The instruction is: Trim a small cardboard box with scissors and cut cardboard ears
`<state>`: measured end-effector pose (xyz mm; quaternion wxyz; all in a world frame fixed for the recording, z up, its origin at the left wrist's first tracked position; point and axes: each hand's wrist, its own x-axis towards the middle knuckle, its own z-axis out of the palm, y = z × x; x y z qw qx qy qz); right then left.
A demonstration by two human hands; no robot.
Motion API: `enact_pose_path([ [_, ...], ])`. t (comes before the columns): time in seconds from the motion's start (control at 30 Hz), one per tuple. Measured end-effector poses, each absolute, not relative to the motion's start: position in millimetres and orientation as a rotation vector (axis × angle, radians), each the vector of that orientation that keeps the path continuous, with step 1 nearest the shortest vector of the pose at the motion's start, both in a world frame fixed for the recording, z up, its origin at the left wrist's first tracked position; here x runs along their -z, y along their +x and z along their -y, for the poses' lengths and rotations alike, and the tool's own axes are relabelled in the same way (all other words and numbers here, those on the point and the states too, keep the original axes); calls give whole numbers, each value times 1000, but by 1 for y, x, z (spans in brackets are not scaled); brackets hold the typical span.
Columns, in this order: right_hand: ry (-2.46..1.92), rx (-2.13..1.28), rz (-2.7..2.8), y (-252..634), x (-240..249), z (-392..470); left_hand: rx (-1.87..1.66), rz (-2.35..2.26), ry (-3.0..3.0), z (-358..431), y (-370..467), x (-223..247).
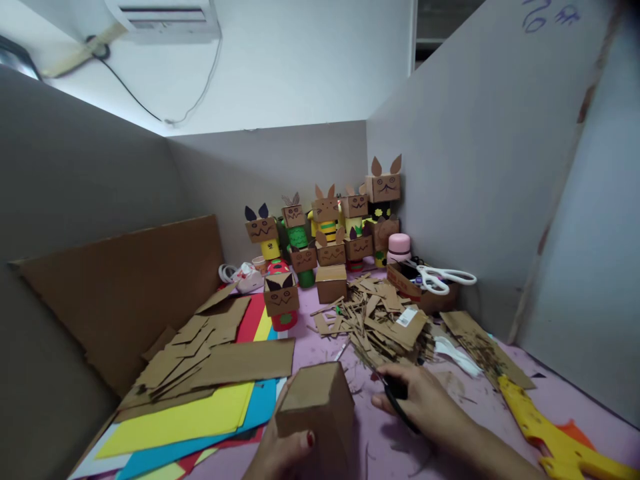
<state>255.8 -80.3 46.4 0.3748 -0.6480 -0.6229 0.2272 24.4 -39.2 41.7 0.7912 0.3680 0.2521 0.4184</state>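
In the head view my left hand [285, 450] grips a small brown cardboard box [317, 407] from its left side, thumb on the near face. The box stands near the front edge of the view, its lower part cut off. To its right, my right hand [423, 400] is closed around a pair of black-handled scissors [400, 408]. Their blades point up and left, toward a heap of cardboard scraps [380, 313], apart from the box. Whether the blades are spread I cannot make out.
Several cardboard animal figures [281, 297] stand at the back, near another plain box [331, 283]. Cardboard sheets [240, 363] and coloured paper [180, 423] lie left. At right are a yellow glue gun [545, 433], white scissors [440, 279] and a pink bottle [399, 247]. Grey partitions enclose the table.
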Motion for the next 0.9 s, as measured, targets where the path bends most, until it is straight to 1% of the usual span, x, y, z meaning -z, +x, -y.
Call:
enact_pose_path([
  [0.13,-1407,-986,1441,245,-32,79,-812,-518,685,41,23,-39],
  [0.2,-1288,-1068,1419,241,-28,80,-813,-538,656,41,22,-35],
  [0.3,-1288,-989,1498,239,-30,82,-844,-599,561,39,19,-29],
  [0.47,-1581,-721,1655,240,-44,87,-920,-662,462,38,18,-28],
  [0.57,-1656,-570,1745,239,-48,88,-909,-643,460,39,19,-28],
  [0.77,-1702,-468,1781,235,-45,88,-859,-626,496,40,20,-24],
  [0.9,-1705,-477,1782,236,-47,90,-865,-634,485,38,20,-22],
])
